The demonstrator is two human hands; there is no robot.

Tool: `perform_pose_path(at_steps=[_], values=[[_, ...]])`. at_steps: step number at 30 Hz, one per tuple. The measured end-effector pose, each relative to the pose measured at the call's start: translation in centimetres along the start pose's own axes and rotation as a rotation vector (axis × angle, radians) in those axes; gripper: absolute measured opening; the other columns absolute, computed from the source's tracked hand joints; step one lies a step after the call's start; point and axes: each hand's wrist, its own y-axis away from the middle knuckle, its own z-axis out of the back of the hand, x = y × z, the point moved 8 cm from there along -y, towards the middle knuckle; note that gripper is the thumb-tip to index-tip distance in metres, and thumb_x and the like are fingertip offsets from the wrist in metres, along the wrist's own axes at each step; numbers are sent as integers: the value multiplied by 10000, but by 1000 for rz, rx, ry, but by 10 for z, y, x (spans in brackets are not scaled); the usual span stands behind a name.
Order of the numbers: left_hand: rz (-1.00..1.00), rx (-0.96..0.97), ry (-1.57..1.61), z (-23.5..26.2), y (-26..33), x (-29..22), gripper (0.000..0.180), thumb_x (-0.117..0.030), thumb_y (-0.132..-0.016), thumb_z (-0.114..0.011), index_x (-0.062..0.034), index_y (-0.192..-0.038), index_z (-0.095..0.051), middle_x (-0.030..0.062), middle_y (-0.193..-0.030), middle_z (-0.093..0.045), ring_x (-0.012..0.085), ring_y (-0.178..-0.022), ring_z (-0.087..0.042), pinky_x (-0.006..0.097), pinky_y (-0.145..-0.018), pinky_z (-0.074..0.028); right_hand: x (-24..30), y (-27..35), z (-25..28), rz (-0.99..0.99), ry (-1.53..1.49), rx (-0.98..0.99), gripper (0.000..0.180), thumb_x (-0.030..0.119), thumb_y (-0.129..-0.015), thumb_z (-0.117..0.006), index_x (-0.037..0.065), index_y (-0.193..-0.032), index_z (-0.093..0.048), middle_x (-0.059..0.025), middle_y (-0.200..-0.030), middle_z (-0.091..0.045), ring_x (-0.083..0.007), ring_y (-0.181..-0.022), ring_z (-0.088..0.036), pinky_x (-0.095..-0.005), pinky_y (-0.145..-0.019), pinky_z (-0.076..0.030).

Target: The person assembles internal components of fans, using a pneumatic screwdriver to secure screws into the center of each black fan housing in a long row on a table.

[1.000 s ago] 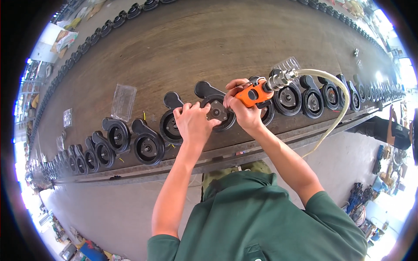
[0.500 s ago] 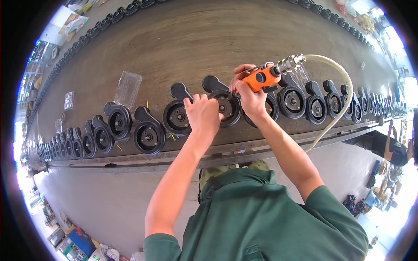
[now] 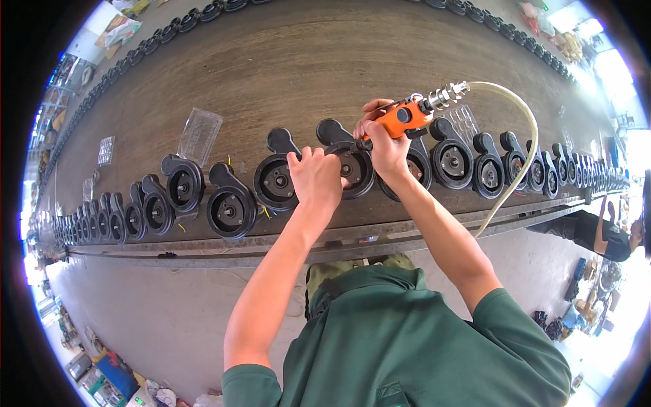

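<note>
My right hand (image 3: 388, 146) grips an orange air-powered driver (image 3: 405, 119) with a silver fitting at its back end. The tool's front points down and left toward a black round housing (image 3: 361, 178) that has a paddle-shaped arm. On that housing's left side rests my left hand (image 3: 315, 180), its fingers curled in and its thumb over the rim. Just left of it lies another black housing (image 3: 273, 178), partly covered by my left hand. The tool's tip is hard to make out against the dark housing.
More black housings (image 3: 231, 211) stretch in a row both ways along the table's near edge. A pale hose (image 3: 531, 125) loops from the driver over the right-hand ones. Clear plastic trays (image 3: 200, 136) lie behind the row. Another person (image 3: 614, 234) is at the far right.
The orange driver and my right hand have shifted slightly left. My left hand stays on the same housing. The view has moved a little.
</note>
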Motion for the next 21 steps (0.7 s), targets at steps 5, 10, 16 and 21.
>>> perform_pose_path(at_steps=[5, 10, 16, 21], values=[[2, -2, 16, 1, 0, 1, 386, -426, -694, -908, -184, -984, -825, 54, -995, -734, 236, -1080, -640, 449, -977, -409, -6, -2, 2, -8, 22, -11, 237, -33, -892, -514, -25, -1126, -546, -58, -787, -574, -166, -712, -586, -349, -708, -527], [-6, -19, 26, 0, -1, 3, 375, -428, -691, -910, -189, -967, -828, 42, -970, -732, 229, -1066, -636, 445, -969, -400, -3, -2, -4, 10, 69, 52, 230, -61, -871, -537, -20, -1097, -553, -59, -800, -584, -160, -693, -591, -331, -690, -526], [-20, -45, 29, 2, 0, 3, 347, -429, -690, -909, -178, -912, -821, 21, -906, -724, 223, -1019, -644, 436, -924, -407, -6, -4, -15, 42, 59, 88, 202, -67, -820, -616, -5, -1010, -585, -39, -823, -630, -106, -719, -596, -273, -671, -513], [-14, -87, 29, 0, 3, 4, 338, -438, -699, -906, -171, -885, -813, 14, -876, -723, 216, -993, -655, 430, -907, -415, -2, -7, -30, 48, 219, 135, 107, -19, -756, -664, 4, -849, -614, -12, -833, -654, -75, -729, -570, -259, -674, -495]])
